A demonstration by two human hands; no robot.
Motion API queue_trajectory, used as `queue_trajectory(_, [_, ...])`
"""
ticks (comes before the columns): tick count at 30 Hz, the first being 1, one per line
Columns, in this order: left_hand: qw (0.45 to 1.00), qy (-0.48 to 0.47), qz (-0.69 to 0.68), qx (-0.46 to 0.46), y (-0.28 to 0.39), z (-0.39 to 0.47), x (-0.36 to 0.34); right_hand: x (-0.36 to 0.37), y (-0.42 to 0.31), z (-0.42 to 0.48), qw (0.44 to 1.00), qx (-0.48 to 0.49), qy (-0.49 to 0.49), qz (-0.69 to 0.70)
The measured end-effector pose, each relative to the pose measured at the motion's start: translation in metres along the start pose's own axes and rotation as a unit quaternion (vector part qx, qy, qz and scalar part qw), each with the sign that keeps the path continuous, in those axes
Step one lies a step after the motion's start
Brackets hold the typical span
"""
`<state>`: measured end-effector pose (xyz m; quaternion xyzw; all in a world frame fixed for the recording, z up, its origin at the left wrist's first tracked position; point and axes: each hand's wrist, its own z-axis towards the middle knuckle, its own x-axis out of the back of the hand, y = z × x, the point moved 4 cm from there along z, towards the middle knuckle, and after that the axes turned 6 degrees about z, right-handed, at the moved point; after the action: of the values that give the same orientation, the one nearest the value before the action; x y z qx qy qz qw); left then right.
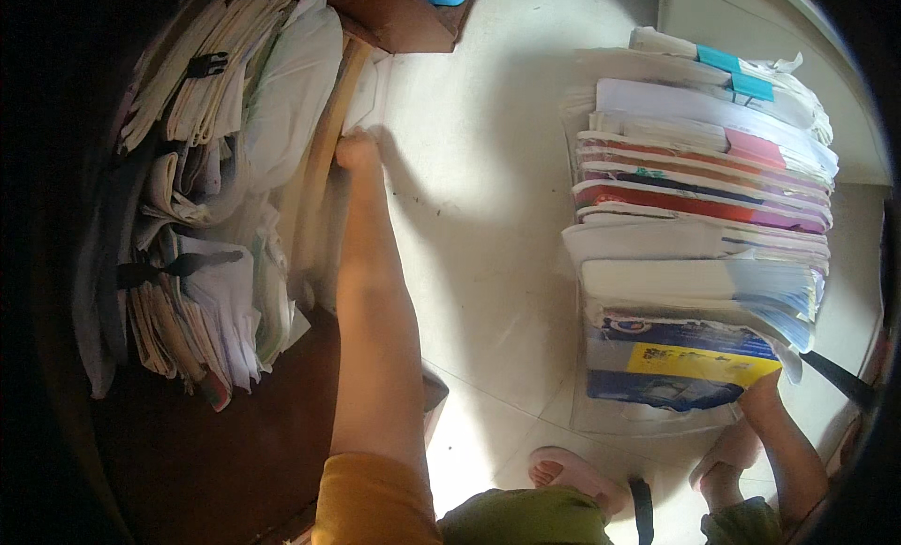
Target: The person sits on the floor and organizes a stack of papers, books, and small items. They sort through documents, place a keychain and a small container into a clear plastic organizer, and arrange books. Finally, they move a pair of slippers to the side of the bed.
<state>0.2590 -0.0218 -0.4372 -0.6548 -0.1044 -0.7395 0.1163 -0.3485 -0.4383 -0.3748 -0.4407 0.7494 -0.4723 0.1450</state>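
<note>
My left hand has its fingers curled in against the edge of a tan board, beside a pile of papers. Whether it grips that edge cannot be made out. Loose and folded papers lean in this pile, with a black buckle and a dark strap across them. My right hand is at the near end of a long row of books and papers, touching the corner of a worn blue and yellow book. Its fingers are mostly hidden by the book.
Teal binder clips hold papers at the row's far end; a pink tab shows nearer. A clear plastic sheet lies under the row on the pale tiled floor. Brown wooden furniture stands ahead. My foot wears a pink slipper.
</note>
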Motion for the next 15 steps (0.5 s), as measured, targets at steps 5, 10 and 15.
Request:
queue_trajectory(5, [0.971, 0.04, -0.229, -0.056, 0.02, -0.132, 0.032, 0.001, 0.011, -0.002, 0.999, 0.004, 0.001, 0.048])
queue_trajectory(10, [0.932, -0.117, -0.335, -0.078, -0.025, -0.306, 0.054, 0.003, 0.028, 0.006, 0.981, 0.019, 0.006, 0.192])
queue_trajectory(15, [0.941, -0.144, -0.253, -0.172, -0.101, -0.417, 0.096, -0.001, 0.009, 0.019, 0.98, 0.006, 0.007, 0.2])
